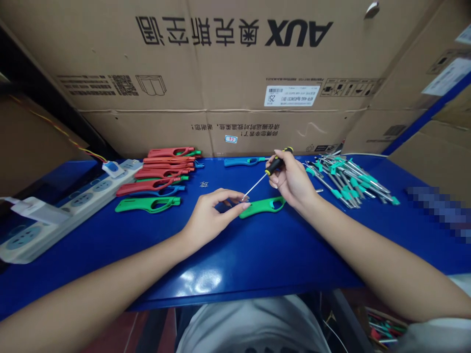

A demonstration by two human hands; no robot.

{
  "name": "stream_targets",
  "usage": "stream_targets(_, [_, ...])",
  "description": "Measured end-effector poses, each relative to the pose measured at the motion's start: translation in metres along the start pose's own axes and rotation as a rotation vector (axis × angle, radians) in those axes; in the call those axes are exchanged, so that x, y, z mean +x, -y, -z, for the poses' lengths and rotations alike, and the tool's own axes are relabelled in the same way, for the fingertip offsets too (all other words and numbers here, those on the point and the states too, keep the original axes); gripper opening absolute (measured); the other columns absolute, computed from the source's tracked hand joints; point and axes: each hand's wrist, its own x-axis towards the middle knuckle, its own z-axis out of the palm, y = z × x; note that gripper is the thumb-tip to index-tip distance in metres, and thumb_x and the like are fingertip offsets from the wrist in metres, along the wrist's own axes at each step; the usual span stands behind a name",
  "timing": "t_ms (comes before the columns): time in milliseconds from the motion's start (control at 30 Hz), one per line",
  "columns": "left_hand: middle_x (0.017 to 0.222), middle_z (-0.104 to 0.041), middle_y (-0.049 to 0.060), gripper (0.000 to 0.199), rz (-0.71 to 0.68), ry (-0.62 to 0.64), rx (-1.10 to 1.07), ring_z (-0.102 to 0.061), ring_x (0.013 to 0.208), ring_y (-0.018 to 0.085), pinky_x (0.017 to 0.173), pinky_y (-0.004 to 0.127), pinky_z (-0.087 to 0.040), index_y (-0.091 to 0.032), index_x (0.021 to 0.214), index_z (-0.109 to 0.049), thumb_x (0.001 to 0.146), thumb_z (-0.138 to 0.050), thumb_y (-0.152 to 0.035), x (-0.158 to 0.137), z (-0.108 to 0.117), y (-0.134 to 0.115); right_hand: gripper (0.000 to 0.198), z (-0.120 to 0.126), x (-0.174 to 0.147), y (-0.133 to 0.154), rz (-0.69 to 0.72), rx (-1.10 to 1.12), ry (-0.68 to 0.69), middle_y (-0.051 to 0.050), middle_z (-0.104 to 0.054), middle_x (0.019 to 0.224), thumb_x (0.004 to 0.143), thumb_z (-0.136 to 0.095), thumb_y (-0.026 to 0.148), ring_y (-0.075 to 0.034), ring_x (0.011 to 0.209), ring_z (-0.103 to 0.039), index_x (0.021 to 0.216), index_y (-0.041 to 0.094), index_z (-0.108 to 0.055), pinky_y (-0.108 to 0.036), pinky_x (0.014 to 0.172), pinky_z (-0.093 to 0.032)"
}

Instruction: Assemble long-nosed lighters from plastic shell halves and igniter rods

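Observation:
My right hand (289, 176) is closed round the black and yellow handle of a screwdriver (256, 186), whose thin shaft slants down to the left. At its tip, the thumb and fingers of my left hand (211, 211) come together in a pinch. Whatever small thing they hold there is hidden. Just under the tip, a green lighter handle (259, 208) lies flat on the blue table, its left end by my left thumb. Several tiny metal screws (204, 185) lie on the table beyond my left hand.
Red, green and blue lighter handles (158, 174) are piled at left, beside a white power strip (91, 196). A blue lighter (241, 162) lies at the back. Metal lighter tubes with teal parts (349, 179) are heaped at right. A large cardboard sheet (165, 103) stands behind.

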Motion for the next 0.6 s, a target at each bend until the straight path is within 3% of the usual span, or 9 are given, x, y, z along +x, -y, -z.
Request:
stream_targets(233, [0.083, -0.077, 0.004, 0.013, -0.111, 0.012, 0.011, -0.070, 0.078, 0.018, 0.076, 0.030, -0.056, -0.020, 0.082, -0.077, 0.089, -0.072, -0.030, 0.0001, -0.0007, -0.0012, 0.028, -0.0003, 0.0000, -0.0008, -0.020, -0.008, 0.029, 0.002, -0.060, 0.063, 0.083, -0.069, 0.039, -0.005, 0.036, -0.041, 0.070, 0.018, -0.055, -0.021, 0.034, -0.032])
stream_targets(600, [0.085, -0.076, 0.004, 0.011, -0.075, 0.008, -0.019, -0.070, 0.078, 0.017, 0.071, 0.027, -0.054, -0.019, 0.084, -0.078, 0.087, -0.074, -0.028, -0.0004, -0.0032, -0.0004, 0.023, -0.0024, -0.0019, 0.0001, -0.016, -0.005, 0.032, 0.001, -0.060, 0.060, 0.086, -0.061, 0.032, -0.006, 0.034, -0.041, 0.068, 0.018, -0.056, -0.022, 0.032, -0.030])
